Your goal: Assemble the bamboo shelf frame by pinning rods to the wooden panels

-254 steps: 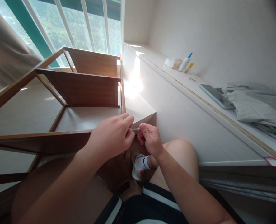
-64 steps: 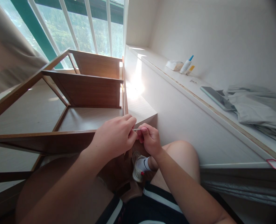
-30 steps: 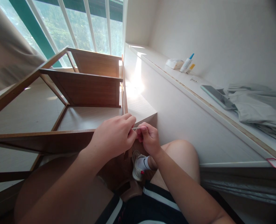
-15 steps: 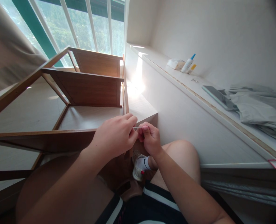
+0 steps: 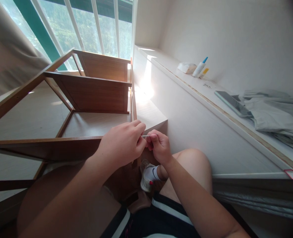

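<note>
A brown wooden shelf frame (image 5: 87,96) lies on its side on the floor in front of me. My left hand (image 5: 123,145) is closed at the frame's near right corner, where a shelf board meets the side rail. My right hand (image 5: 158,147) is closed just beside it. A thin silver metal tool (image 5: 144,136), perhaps a hex key, spans the gap between both hands' fingertips. Its tip and whatever it enters are hidden behind my left fingers. My knees and a white shoe (image 5: 145,175) are below the hands.
A white ledge (image 5: 191,89) runs along the right wall, carrying a tissue pack (image 5: 186,67), a blue-capped tube (image 5: 200,66), a tablet (image 5: 232,103) and folded grey cloth (image 5: 272,114). A white box (image 5: 148,114) sits beside the frame. Barred windows (image 5: 96,26) stand behind.
Both hands stay at the same corner of the frame, with only slight finger shifts on the metal tool. The view has drifted a little.
</note>
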Available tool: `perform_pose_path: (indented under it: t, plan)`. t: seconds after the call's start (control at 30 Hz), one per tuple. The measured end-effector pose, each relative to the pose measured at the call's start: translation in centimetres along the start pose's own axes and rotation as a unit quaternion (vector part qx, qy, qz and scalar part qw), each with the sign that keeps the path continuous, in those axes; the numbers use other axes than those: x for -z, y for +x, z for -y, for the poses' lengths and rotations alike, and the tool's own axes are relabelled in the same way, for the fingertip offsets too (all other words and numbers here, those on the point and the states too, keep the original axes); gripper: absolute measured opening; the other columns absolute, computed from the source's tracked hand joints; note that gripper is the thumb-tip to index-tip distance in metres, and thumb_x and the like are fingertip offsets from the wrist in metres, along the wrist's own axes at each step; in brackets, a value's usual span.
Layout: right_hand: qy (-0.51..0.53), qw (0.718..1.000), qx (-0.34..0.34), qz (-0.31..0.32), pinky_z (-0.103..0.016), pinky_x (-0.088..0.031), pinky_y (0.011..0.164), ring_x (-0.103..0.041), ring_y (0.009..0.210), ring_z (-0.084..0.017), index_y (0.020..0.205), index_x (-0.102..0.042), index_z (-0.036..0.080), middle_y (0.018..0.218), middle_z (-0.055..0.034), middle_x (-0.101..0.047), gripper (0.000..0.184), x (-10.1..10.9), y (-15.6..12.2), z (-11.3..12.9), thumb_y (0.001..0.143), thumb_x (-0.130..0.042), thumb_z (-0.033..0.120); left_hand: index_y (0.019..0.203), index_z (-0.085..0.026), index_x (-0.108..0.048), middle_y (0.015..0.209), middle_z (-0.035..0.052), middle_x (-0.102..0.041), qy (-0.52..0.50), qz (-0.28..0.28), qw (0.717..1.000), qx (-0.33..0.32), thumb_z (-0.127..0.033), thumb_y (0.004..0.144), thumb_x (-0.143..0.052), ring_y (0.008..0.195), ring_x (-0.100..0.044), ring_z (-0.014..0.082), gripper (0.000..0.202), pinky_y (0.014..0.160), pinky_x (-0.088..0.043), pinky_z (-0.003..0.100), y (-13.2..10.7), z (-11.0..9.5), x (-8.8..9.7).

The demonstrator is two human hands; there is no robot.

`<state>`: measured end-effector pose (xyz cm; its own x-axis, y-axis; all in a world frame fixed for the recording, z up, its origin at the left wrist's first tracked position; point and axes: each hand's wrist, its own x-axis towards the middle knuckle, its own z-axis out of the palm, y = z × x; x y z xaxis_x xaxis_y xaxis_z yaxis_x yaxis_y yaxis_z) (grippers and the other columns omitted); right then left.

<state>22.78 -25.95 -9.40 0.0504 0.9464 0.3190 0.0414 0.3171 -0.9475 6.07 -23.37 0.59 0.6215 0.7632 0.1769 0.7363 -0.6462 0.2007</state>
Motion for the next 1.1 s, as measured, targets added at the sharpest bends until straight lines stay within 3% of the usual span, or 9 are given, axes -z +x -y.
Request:
perform_pose_path:
  t: [0.17,0.43,0.87,1.1]
  plan:
    - [-0.025,0.999,-0.010,0.026,-0.026,-0.031,0.049,-0.042,0.048,-0.011,0.065,-0.052,0.020,0.056,0.0023,-0.051,0.047,0.5,0.3,0.5,0.098,-0.048,0.053,0.080,-0.024,-0.043,0.084,-0.0008,-0.056,0.001,0.002,1.000,0.000,-0.026,0.088,-0.041,0.072,-0.054,0.0185,0.009,0.055,-0.024,0.033,-0.1,0.1,0.0]
    - [0.014,0.994,-0.101,0.040,-0.024,-0.029,0.043,-0.042,0.041,-0.010,0.060,-0.049,0.019,0.045,0.0028,-0.050,0.049,0.4,0.5,2.4,0.098,-0.050,0.051,0.079,-0.023,-0.042,0.083,-0.0003,-0.055,0.000,0.004,1.000,0.004,-0.025,0.088,-0.041,0.070,-0.053,0.0178,0.009,0.055,-0.024,0.034,-0.1,0.0,0.0]
    - [0.116,0.964,-0.239,0.024,-0.020,-0.011,0.030,-0.031,0.025,-0.006,0.049,-0.040,0.020,0.033,0.0066,-0.036,0.054,-0.2,1.1,4.1,0.092,-0.056,0.048,0.078,-0.023,-0.042,0.084,-0.0001,-0.056,0.000,-0.002,1.000,0.000,-0.025,0.088,-0.041,0.070,-0.054,0.0180,0.010,0.055,-0.025,0.033,-0.1,0.1,-0.1]
    - [0.108,0.960,-0.255,0.027,-0.020,-0.011,0.029,-0.029,0.024,-0.005,0.049,-0.041,0.020,0.031,0.0057,-0.038,0.053,0.0,1.2,4.5,0.092,-0.055,0.048,0.078,-0.023,-0.044,0.084,0.0001,-0.057,0.006,-0.010,1.000,-0.004,-0.024,0.088,-0.042,0.071,-0.055,0.0178,0.010,0.055,-0.026,0.034,0.0,0.1,-0.1]
